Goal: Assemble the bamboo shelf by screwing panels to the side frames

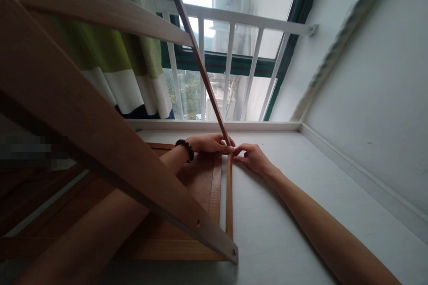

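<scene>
A brown wooden frame stands tilted over the floor, with a thick near leg, a thin far leg and a narrow crossbar joining their lower ends. My left hand, with a dark beaded bracelet at the wrist, reaches beneath the near leg. Its fingers close round the far corner where the far leg meets the crossbar. From the right, my right hand comes to the same corner, fingertips bent together against its outer side. Anything small between those fingertips is hidden. Small holes show near the near leg's end.
Under the frame lies a brown wooden panel on the pale floor. An upper wooden rail spans the legs. Beyond are a low white sill, a white railing, a window and a striped curtain. A white wall rises at right.
</scene>
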### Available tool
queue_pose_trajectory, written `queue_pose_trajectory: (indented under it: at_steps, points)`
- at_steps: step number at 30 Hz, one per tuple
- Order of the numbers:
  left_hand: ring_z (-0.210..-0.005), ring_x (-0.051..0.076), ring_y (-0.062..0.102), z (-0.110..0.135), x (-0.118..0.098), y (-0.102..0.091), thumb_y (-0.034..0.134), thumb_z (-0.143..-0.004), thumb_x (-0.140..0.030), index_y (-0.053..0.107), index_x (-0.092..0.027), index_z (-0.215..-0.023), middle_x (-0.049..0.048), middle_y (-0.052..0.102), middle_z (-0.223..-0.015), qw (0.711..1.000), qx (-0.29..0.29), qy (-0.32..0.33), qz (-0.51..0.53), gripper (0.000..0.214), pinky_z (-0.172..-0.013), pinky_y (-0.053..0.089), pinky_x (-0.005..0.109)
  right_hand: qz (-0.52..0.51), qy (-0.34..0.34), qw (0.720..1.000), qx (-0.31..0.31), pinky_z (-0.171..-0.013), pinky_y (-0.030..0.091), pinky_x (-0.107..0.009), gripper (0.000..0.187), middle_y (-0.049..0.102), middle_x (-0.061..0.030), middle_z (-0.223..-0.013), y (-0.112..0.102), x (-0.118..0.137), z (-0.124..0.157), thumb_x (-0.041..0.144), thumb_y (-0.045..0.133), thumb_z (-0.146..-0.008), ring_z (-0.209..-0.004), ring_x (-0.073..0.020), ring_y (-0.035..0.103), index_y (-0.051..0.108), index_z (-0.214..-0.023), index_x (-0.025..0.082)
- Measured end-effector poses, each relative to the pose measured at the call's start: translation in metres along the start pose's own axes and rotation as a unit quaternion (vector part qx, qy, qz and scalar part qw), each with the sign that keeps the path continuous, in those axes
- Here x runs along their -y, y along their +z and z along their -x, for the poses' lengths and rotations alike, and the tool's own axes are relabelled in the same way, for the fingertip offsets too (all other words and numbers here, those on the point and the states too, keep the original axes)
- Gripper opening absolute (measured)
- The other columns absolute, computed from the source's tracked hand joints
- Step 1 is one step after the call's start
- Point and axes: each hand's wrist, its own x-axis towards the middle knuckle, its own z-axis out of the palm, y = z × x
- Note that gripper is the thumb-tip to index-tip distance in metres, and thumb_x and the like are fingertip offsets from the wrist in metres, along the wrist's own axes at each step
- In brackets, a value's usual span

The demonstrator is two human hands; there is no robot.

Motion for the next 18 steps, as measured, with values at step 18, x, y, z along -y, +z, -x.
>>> queue_pose_trajectory:
  at_steps: [18]
  points:
    - [-0.079,0.018,0.059,0.001,0.005,-0.007,0.057,-0.076,-0.052,0.069,-0.011,-0.090,0.0070,0.068,-0.086,0.996,-0.045,0.032,-0.070,0.045,-0.071,0.044,0.026,0.096,0.049,0.990,-0.090,-0.076,0.049,-0.031,0.025,0.073,-0.0042,-0.090,0.024,0.014,0.007,0.026,0.059,-0.082,-0.082,-0.0206,0.068,0.062,-0.106,0.020]
